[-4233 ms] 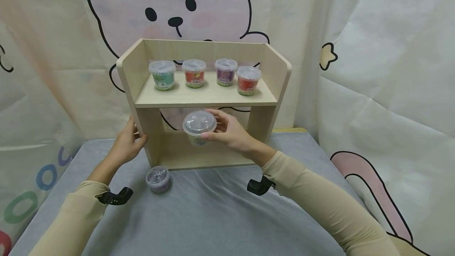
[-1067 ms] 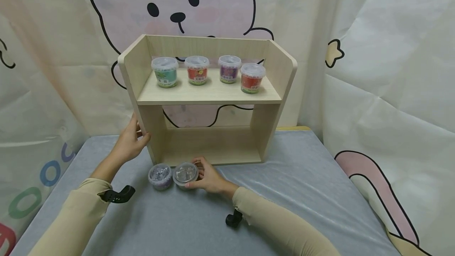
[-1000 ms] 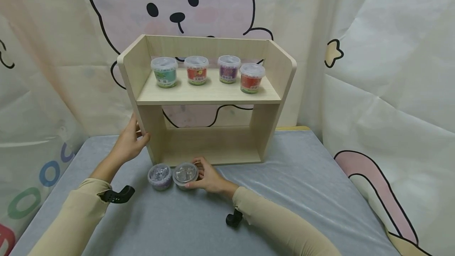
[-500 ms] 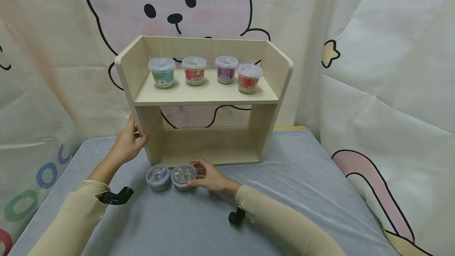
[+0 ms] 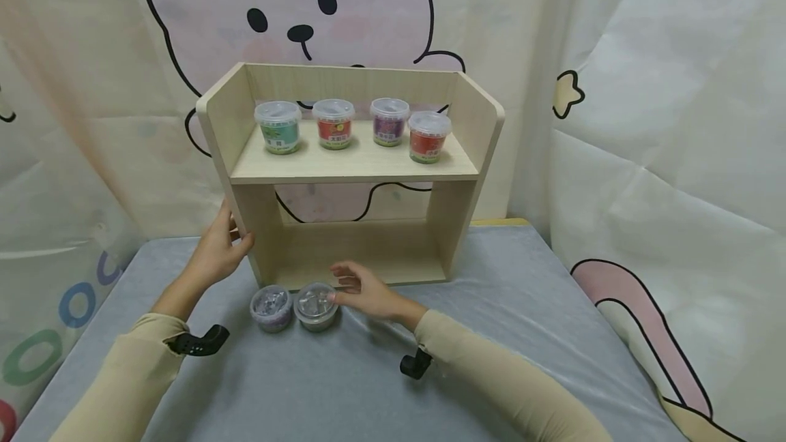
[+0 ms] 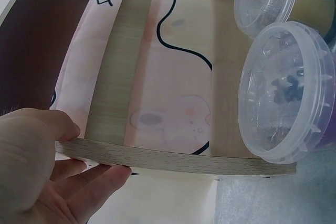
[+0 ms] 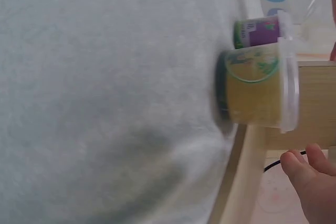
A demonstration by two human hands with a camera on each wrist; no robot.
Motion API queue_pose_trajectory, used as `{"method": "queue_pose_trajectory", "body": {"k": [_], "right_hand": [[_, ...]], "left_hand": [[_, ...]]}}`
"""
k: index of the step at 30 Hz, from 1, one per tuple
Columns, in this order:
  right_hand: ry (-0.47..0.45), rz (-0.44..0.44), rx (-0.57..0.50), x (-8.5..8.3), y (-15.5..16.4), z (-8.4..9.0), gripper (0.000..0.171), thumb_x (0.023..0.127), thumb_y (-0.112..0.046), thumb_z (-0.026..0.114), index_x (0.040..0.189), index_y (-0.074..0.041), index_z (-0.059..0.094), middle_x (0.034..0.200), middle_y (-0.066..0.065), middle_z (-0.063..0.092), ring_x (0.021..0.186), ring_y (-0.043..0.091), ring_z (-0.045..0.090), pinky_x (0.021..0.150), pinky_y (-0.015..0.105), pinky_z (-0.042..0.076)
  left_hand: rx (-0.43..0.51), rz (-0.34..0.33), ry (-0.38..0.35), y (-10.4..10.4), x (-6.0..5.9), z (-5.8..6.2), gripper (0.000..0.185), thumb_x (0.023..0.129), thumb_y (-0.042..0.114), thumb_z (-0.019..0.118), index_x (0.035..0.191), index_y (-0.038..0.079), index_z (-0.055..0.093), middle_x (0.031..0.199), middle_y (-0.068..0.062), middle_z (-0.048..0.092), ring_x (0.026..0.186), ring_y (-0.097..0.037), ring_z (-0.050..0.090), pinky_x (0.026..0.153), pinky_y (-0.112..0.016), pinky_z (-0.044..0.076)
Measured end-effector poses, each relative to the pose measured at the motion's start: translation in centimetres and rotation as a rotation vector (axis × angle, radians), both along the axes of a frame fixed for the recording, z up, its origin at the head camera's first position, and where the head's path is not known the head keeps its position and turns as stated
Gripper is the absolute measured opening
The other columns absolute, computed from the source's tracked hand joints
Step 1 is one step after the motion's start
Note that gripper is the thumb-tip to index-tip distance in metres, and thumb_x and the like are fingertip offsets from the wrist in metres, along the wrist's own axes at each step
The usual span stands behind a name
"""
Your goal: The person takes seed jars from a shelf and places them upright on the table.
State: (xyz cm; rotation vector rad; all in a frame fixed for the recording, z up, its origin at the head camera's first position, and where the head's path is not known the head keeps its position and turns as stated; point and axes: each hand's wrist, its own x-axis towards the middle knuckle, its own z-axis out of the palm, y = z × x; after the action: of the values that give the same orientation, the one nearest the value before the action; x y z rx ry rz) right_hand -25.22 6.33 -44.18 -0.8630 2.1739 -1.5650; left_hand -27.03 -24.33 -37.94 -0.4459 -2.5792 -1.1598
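My left hand grips the left side panel of a small wooden shelf; in the left wrist view the thumb lies on one side of the panel edge and the fingers on the other. Two lidded plastic tubs stand side by side on the cloth at the shelf's front left: a purple tub and a yellowish tub with a clear lid. Just right of the yellowish tub is my right hand, fingers loosely bent and holding nothing. The right wrist view shows a gap between it and that tub.
On the upper board stand a green-labelled tub, an orange-red one, a purple one and a red one. A grey-blue cloth covers the table. A printed curtain hangs behind.
My right hand carried the yellowish tub down from before the shelf's lower opening to beside the purple tub. It has since let go and drawn back slightly right. My left hand keeps its grip.
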Motion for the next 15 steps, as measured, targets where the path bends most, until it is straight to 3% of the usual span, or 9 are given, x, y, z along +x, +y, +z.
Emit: {"method": "queue_pose_trajectory", "body": {"k": [9,15], "right_hand": [[0.039,0.005,0.014,0.3,-0.5,2.7,0.053,0.097,-0.012,0.065,0.146,-0.003,0.045,0.151,0.020,0.048,0.141,0.038,0.047,0.119,0.050,0.039],[0.077,0.022,-0.031,0.6,-1.0,4.9,0.052,0.097,-0.007,0.064,0.145,-0.001,0.045,0.150,0.022,0.049,0.141,0.035,0.049,0.119,0.046,0.041]], "left_hand": [[-0.002,-0.006,-0.006,0.0,0.0,0.0,0.092,0.096,-0.001,0.056,0.164,0.023,-0.002,0.152,-0.039,0.037,0.126,-0.064,0.048,0.094,-0.068,0.050],[0.002,-0.006,-0.001,0.0,-0.1,-0.1,0.095,0.094,-0.004,0.057,0.164,0.025,-0.002,0.153,-0.039,0.035,0.127,-0.064,0.047,0.092,-0.068,0.051]]}}
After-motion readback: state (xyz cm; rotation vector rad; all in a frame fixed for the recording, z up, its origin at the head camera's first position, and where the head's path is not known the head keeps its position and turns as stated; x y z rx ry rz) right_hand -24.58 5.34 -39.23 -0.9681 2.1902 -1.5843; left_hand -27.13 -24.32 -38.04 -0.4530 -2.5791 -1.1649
